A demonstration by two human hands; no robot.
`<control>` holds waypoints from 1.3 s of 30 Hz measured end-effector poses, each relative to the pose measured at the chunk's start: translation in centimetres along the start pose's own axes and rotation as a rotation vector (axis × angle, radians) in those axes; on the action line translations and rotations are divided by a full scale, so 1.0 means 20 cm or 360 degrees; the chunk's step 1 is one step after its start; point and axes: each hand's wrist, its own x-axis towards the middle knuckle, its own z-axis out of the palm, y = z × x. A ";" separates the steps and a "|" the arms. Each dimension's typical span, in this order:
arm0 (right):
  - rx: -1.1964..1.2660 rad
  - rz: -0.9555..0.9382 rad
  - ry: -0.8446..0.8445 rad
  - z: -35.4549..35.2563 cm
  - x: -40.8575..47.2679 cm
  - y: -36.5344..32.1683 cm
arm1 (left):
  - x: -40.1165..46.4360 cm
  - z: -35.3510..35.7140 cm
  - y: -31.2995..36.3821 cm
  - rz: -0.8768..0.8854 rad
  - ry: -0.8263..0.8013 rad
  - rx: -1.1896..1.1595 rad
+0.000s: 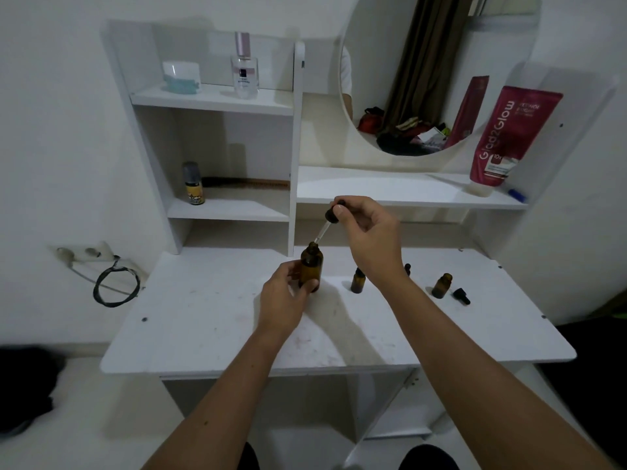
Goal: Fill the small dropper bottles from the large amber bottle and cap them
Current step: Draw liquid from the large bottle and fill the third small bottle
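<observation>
Near the table's [210, 320] back edge, the left hand [283, 300] grips the big amber bottle [310, 268] while the right hand's [369, 232] fingers [339, 209] pinch a dropper [327, 222] at its mouth, seemingly drawing liquid; next, carry it carefully to a small bottle [357, 280].

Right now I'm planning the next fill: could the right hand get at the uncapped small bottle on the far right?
Probably yes: the small bottle stands clear, but the right hand holds a dropper.
</observation>
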 end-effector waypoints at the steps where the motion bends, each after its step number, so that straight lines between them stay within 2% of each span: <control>1: -0.0003 0.0015 -0.0022 0.01 0.00 0.01 | 0.00 0.00 0.00 0.0005 0.0007 -0.0001; 18: -0.0367 0.0137 -0.0336 0.10 -0.05 0.17 | 0.01 0.02 -0.05 0.0059 0.0025 0.0049; 32: -0.0342 0.0112 -0.0334 0.11 -0.07 0.20 | 0.02 0.02 -0.07 0.0039 0.0033 0.0083; 39: -0.0338 0.0049 -0.0143 -0.10 -0.14 0.20 | -0.05 0.00 -0.05 -0.0020 0.0202 0.0013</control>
